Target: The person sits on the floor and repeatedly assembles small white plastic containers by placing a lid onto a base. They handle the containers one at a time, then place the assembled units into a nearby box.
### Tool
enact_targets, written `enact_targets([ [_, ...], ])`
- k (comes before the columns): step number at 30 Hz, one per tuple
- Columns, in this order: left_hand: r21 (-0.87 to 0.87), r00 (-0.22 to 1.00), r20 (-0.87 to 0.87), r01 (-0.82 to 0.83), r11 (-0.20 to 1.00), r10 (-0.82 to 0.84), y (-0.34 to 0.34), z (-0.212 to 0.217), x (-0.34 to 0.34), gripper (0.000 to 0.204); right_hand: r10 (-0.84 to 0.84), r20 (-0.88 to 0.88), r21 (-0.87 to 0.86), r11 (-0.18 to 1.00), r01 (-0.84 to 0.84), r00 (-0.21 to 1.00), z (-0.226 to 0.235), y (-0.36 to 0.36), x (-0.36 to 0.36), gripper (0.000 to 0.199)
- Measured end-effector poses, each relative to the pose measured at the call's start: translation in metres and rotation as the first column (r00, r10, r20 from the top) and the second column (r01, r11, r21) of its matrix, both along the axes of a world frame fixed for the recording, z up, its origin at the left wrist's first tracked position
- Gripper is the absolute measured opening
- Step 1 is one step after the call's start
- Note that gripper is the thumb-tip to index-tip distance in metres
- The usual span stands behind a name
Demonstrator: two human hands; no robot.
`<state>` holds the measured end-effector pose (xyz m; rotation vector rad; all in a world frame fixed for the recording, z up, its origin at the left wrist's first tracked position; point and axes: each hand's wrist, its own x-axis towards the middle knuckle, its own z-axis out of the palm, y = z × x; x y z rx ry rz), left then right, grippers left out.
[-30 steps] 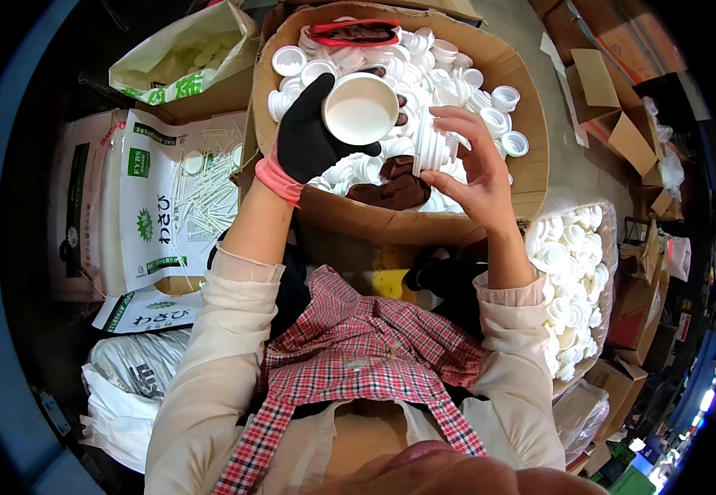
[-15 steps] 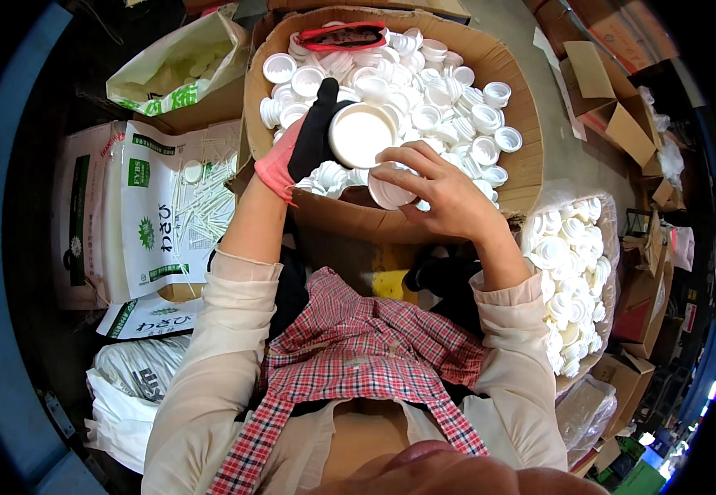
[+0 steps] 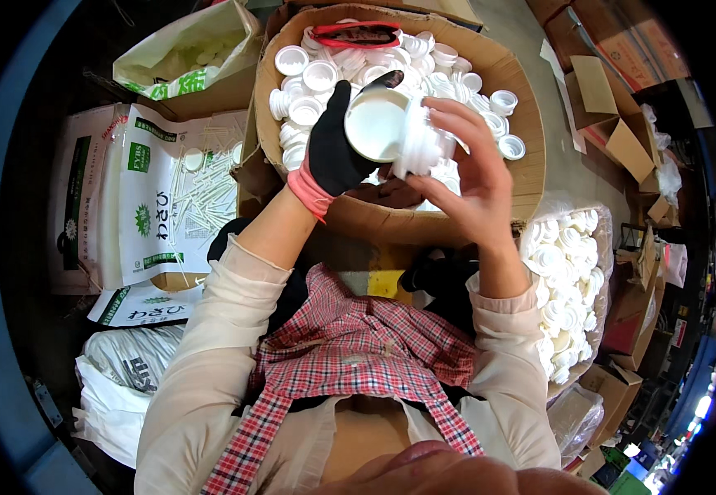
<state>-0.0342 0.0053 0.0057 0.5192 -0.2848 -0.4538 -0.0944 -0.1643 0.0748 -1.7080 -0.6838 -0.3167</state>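
My left hand, in a black glove with a pink cuff, is wrapped round a wide white cap whose pale round face is turned up. My right hand is bare, its fingers and thumb closed on a ridged white cap. The two pieces meet side by side, the ridged one tilted on edge at the right rim of the wide one. Whether they are joined cannot be made out. Both hands are above a big cardboard box heaped with white plastic caps.
A red pouch lies on the caps. To the left are an open bag and a printed sack with thin white sticks. A clear-lined container of white caps stands right; opened cartons lie beyond.
My right hand has come up with the ridged cap, now tipped on edge against the wide cap. My left hand has shifted slightly right and turned the wide cap.
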Motion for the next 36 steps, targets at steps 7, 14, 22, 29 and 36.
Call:
enact_targets([
  [7, 0.523, 0.714, 0.696, -0.571, 0.633, 0.070, 0.007, -0.004, -0.010, 0.047, -0.230, 0.321, -0.380, 0.857, 0.347, 0.919, -0.010, 0.012, 0.007, 0.060],
  [14, 0.491, 0.875, 0.462, -0.390, 0.779, 0.147, 0.005, -0.009, -0.013, 0.057, -0.280, 0.254, -0.367, 0.858, 0.360, 0.926, -0.017, 0.017, 0.007, 0.061],
  [22, 0.373, 0.674, 0.717, -0.587, 0.719, 0.179, 0.006, -0.011, -0.007, 0.065, -0.290, 0.266, -0.375, 0.847, 0.376, 0.919, -0.017, 0.019, 0.006, 0.061],
  [29, 0.254, 0.920, 0.374, -0.221, 0.942, 0.115, 0.008, -0.004, -0.013, 0.053, -0.287, 0.272, -0.374, 0.848, 0.376, 0.918, -0.019, 0.021, 0.005, 0.063],
  [36, 0.312, 0.952, 0.286, -0.201, 0.929, 0.110, -0.002, 0.021, -0.025, 0.068, -0.047, -0.467, 0.365, 0.899, 0.241, 0.883, -0.024, 0.022, 0.017, 0.056],
])
